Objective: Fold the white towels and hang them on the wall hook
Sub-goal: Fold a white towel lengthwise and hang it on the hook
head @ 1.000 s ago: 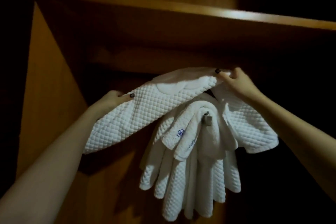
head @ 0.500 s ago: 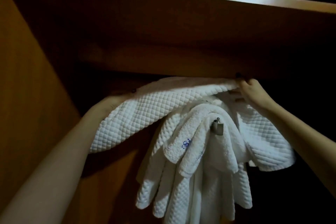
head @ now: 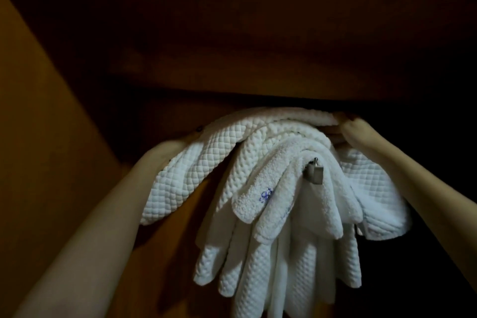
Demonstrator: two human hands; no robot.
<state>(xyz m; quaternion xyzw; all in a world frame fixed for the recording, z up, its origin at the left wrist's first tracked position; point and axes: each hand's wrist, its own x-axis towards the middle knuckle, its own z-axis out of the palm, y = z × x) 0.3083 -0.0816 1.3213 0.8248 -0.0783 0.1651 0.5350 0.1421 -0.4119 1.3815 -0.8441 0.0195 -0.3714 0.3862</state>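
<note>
While both arms reach up beneath a dark wooden shelf (head: 258, 46), a person holds a white quilted towel (head: 201, 170) arched over the top of the hung towels (head: 271, 253), just under the shelf's lower edge. R side: the right grip (head: 355, 133) is closed on the towel's top fold, fingers curled round the bunched cloth close to the shelf. L side: the left grip (head: 180, 141) is mostly hidden behind the cloth. Only a dark-nailed fingertip shows at the towel's edge, so whether it clasps the fabric can't be told. The towel's left end droops down over the left forearm (head: 124, 214). Its right end hangs below the right wrist, behind the other cloth.

Centre frame, the square metal end of the hook (head: 315, 174) pokes out btwn folds. A fluffier terry towel (head: 289, 162) is looped over it, w/ a small blue mark (head: 265, 195) stitched near its hem. Under that, several quilted towels hang in long, narrow folds, fanned out side by side and running past the bottom of the frame.

At left, an orange-brown side panel (head: 46, 137) catches the light. The space at right, behind the right arm, is too dark to read.
</note>
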